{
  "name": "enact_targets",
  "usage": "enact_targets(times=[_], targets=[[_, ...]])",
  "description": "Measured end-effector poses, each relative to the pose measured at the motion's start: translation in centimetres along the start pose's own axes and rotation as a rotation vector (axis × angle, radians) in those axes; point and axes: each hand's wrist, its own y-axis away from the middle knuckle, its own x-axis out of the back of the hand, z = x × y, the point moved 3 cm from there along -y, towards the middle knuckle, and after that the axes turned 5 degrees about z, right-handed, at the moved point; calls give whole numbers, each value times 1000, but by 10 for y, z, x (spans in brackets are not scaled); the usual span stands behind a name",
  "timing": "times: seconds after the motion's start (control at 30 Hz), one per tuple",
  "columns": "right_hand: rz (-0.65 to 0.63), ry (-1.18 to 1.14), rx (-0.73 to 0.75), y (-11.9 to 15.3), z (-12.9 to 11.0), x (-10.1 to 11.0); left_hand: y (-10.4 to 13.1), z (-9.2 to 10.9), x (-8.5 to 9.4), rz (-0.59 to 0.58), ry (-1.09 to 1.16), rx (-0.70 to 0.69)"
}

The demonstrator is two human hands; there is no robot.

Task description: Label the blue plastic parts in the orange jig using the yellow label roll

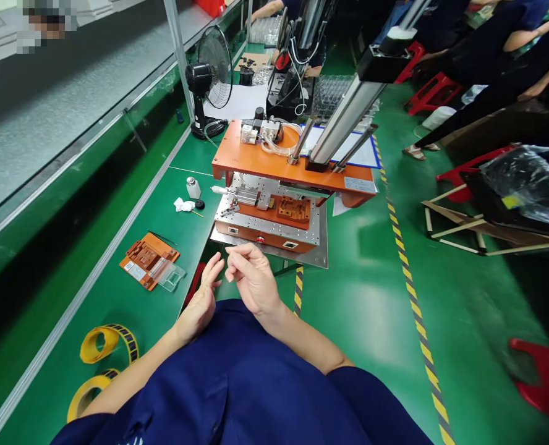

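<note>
My left hand (201,300) is raised in front of my body with its fingers stretched out and nothing visible in it. Beside it, my right hand (255,281) has curled fingers, the thumb near the fingertips; whatever they may pinch is too small to make out. Both hands are in the air, just short of the orange press machine (256,154). On its perforated metal base (223,225) sits an orange fixture block (293,210). To the left lies an orange jig plate (145,259) with a clear plastic piece (171,276) on it.
Yellow tape rolls (99,345) lie at lower left on the green bench. A white bottle (193,187), a crumpled white wipe (183,205) and a black fan (209,74) stand farther back. Other people and red stools (434,93) are at right.
</note>
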Motion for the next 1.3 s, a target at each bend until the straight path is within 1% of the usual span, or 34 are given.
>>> enact_targets(times=[0.07, 0.1, 0.23, 0.37, 0.43, 0.53, 0.63, 0.77, 0.87, 0.97, 1.07, 1.3], targets=[[-9, 65, 44, 1, -8, 3, 1, 4, -5, -62, -35, -21], [-16, 87, 47, 2, -10, 4, 1, 6, -7, -67, -34, -29], [-31, 106, 49, 3, -14, 12, 1, 18, -15, -17, 20, -43], [-52, 158, 104, 2, -14, 20, 2, 19, -18, 5, 24, -9], [-30, 228, 168, 0, -14, 24, 2, 17, -17, 7, 16, 9], [43, 336, 255, -4, -13, 32, 2, 12, -13, 4, 16, 8], [115, 361, 282, -7, -9, 42, 1, 9, -11, 11, 33, 22], [113, 320, 214, -8, -2, 53, 2, 10, -14, -4, 86, 67], [99, 276, 134, -6, 1, 54, 2, 11, -17, -23, 121, 101], [97, 245, 89, -6, 1, 54, 1, 10, -19, -26, 133, 111], [98, 264, 78, -7, 2, 55, 0, 9, -20, -22, 123, 111], [78, 341, 103, -6, 2, 60, -1, 4, -20, -33, 91, 94]])
